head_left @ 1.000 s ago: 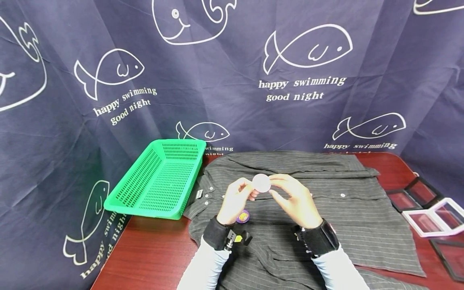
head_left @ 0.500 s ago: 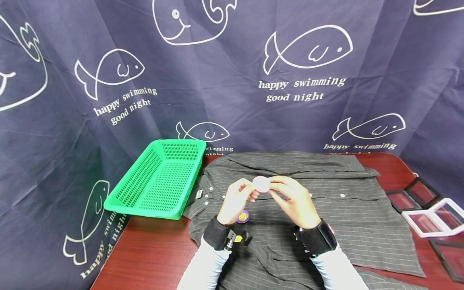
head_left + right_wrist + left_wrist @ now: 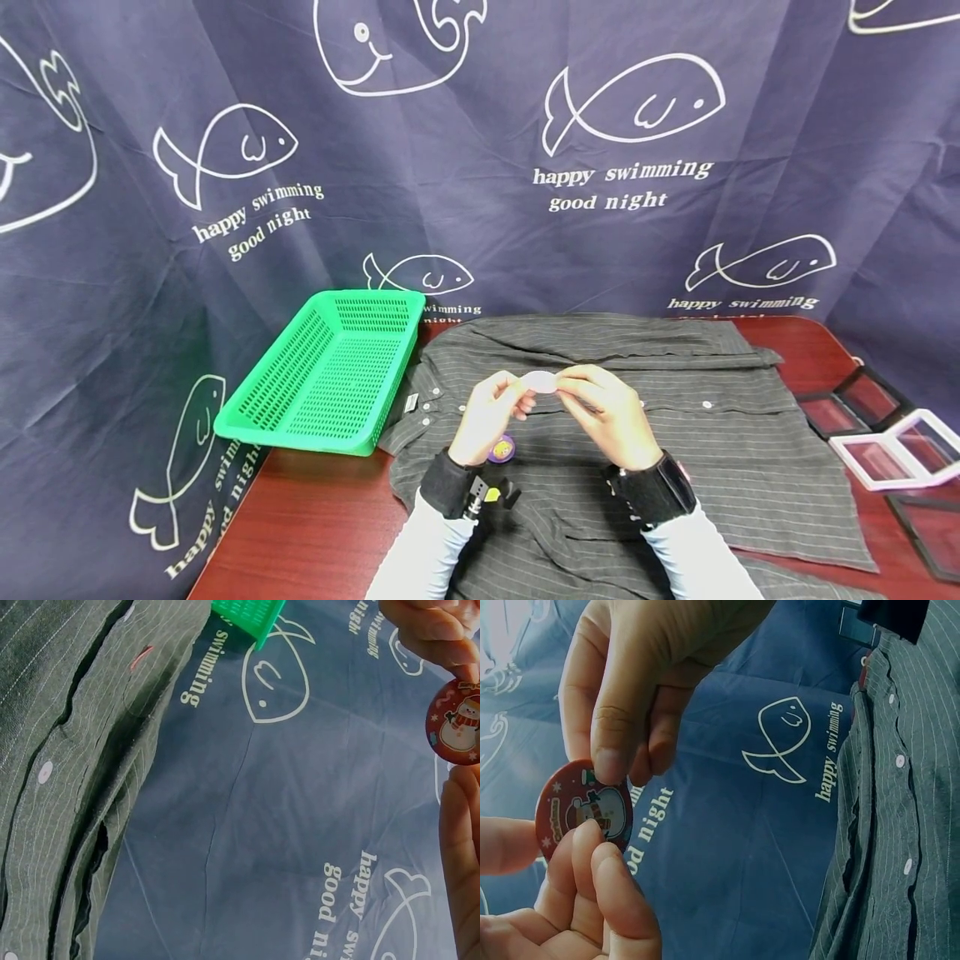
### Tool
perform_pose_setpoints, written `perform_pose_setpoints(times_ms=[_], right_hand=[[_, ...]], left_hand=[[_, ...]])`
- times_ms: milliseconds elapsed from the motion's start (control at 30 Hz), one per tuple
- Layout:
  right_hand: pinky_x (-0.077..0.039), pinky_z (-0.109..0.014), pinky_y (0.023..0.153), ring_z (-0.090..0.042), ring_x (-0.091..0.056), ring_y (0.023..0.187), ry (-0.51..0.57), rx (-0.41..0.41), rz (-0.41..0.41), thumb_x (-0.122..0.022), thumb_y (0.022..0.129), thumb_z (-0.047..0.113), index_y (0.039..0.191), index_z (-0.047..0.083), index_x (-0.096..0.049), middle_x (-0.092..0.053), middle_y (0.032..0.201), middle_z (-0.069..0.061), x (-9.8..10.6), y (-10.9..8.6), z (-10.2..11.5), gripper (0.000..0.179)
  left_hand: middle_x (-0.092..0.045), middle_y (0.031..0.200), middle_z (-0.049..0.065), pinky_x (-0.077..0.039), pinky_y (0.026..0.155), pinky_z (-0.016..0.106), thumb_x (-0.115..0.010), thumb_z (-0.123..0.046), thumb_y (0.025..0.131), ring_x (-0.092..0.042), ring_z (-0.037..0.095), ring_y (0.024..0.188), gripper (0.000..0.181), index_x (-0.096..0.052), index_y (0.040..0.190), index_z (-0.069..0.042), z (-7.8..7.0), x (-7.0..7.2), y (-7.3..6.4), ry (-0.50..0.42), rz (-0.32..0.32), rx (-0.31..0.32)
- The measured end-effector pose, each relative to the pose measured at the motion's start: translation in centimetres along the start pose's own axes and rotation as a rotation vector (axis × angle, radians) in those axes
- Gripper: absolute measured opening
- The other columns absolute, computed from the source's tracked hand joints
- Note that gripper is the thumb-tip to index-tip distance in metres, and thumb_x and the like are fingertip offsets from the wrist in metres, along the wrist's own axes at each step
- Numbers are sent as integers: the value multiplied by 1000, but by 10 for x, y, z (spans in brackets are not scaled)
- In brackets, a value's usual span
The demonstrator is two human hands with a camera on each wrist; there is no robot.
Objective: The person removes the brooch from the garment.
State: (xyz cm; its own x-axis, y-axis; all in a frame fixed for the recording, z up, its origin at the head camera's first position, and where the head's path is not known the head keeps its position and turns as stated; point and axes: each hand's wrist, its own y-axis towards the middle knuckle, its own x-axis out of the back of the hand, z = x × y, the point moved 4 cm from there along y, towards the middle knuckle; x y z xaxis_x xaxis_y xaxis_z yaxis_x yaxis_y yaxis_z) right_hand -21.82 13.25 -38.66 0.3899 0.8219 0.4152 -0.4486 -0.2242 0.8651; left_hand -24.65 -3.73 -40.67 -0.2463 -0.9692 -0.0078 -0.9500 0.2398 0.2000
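My left hand (image 3: 480, 425) and right hand (image 3: 611, 417) hold a round badge (image 3: 540, 382) between them above a dark striped shirt (image 3: 720, 467). In the head view the badge shows as a thin pale oval, tilted nearly edge-on. Its red face with a snowman (image 3: 559, 796) shows in the left wrist view, where the right thumb lies on its upper part and left fingertips pinch its lower part. The right wrist view cuts the red badge (image 3: 450, 727) off at the frame's edge. A purple badge (image 3: 502, 449) with a yellow figure lies on the shirt beside my left wrist.
A green mesh basket (image 3: 408, 350) stands at the left on the red-brown table (image 3: 322, 508). Several square frames lie at the right, among them a white hinged one (image 3: 873, 462) and a black hinged one (image 3: 832, 417). A dark blue fish-print curtain (image 3: 480, 167) hangs behind.
The badge has tipped between my fingers, from a nearly full pale disc to a narrow oval in the head view. Both hands stay almost in place.
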Motion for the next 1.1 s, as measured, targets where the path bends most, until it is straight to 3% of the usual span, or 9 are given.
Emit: perform_pose_setpoints(times_ms=[133, 233, 367, 400, 600, 733, 867, 1000, 1100], right_hand=[[-49, -19, 82, -21, -66, 82, -13, -26, -28, -78, 72, -4, 90, 7, -75, -71, 92, -6, 2, 0, -2, 22], [-49, -19, 82, -20, -67, 82, -23, -72, -27, -78, 73, -4, 90, 7, -75, -71, 90, -6, 4, -1, -5, 21], [-48, -16, 81, -19, -67, 81, -27, -100, -46, -78, 72, -6, 91, 7, -75, -72, 88, -5, 7, -2, -11, 23], [-47, -13, 81, -18, -67, 80, -23, -104, -56, -79, 72, -7, 90, 8, -75, -72, 88, -5, 9, -3, -12, 24], [-45, -10, 73, -3, -60, 76, 14, -188, -89, -76, 73, -10, 91, 7, -75, -71, 83, -4, 20, -5, -21, 25], [-45, -8, 71, 10, -57, 76, 38, -274, -110, -75, 75, -10, 92, 7, -75, -72, 83, -7, 29, -9, -26, 24], [-45, -5, 70, 15, -57, 76, 44, -368, -137, -76, 76, -9, 93, 5, -76, -72, 83, -10, 38, -14, -32, 22], [-45, -5, 65, 15, -58, 70, 52, -522, -156, -76, 79, -5, 94, 2, -76, -74, 81, -4, 47, -22, -41, 16], [-44, -5, 61, 14, -57, 64, 52, -632, -164, -75, 81, -2, 95, 0, -75, -70, 76, 14, 55, -27, -48, 14]], left_hand=[[-66, 79, 4, -51, 64, 20, -54, -11, 99, -60, 4, 68, 26, -58, 96, 15, -1, -1, -1, 9, 13, 17], [-66, 81, 12, -52, 66, 21, -53, -11, 99, -60, 3, 69, 27, -58, 97, 15, 0, 0, -3, 22, 12, 14], [-64, 94, 34, -56, 71, 26, -53, -11, 99, -60, 2, 73, 25, -59, 100, 14, 2, 4, -4, 78, -7, -15], [-64, 95, 33, -56, 73, 27, -54, -11, 99, -60, 3, 74, 24, -60, 101, 13, 2, 6, -5, 103, -16, -24], [-69, 103, 16, -53, 80, 24, -60, -19, 97, -67, 16, 90, 20, -64, 109, -3, 7, 19, -10, 349, -82, -123], [-64, 115, 14, -55, 88, 38, -60, -22, 97, -64, 31, 108, 29, -59, 120, -3, 8, 27, -15, 451, -103, -177], [-60, 125, 18, -50, 94, 50, -62, -24, 96, -59, 34, 116, 40, -54, 128, -1, 13, 35, -21, 562, -114, -206], [-57, 131, 18, -43, 104, 48, -64, -26, 94, -54, 32, 124, 48, -52, 132, 1, 18, 43, -25, 750, -128, -271], [-55, 135, 21, -38, 110, 48, -66, -28, 91, -50, 37, 130, 56, -50, 135, 4, 21, 48, -29, 863, -134, -326]])
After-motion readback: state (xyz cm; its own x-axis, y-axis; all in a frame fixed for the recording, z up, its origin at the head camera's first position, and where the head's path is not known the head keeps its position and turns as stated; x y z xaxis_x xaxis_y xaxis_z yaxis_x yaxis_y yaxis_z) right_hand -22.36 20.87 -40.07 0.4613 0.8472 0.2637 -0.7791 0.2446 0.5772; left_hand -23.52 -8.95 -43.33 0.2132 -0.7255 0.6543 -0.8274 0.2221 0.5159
